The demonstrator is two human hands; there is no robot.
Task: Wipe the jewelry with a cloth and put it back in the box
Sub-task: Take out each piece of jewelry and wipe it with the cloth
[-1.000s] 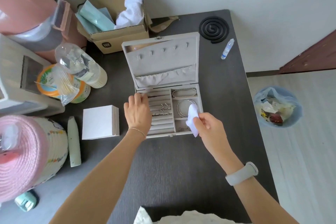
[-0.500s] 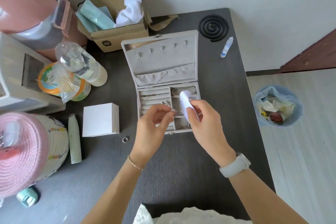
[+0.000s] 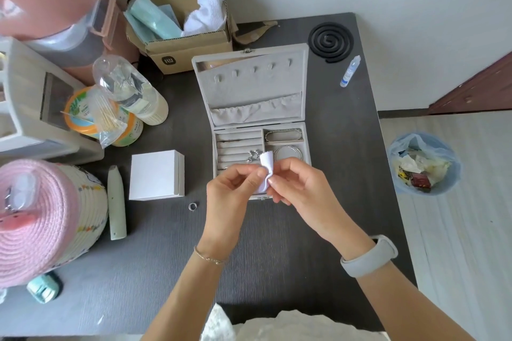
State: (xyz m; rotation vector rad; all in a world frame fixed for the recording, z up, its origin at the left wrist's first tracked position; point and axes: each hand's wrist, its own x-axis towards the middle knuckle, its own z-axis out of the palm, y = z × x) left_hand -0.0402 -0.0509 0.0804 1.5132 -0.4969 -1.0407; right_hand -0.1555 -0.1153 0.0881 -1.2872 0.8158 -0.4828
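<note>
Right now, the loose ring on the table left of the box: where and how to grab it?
Probably pinch the ring across its band from straight above, fingertips on opposite outer edges. It seems to lie flat on the table, apart from the white box, clear all round.

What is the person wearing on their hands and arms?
Both forearms are bare, with no sleeves or gloves. The left hand has a thin gold chain bracelet at its wrist. The right hand has a pale grey smooth wristband, like a fitness band.
</note>
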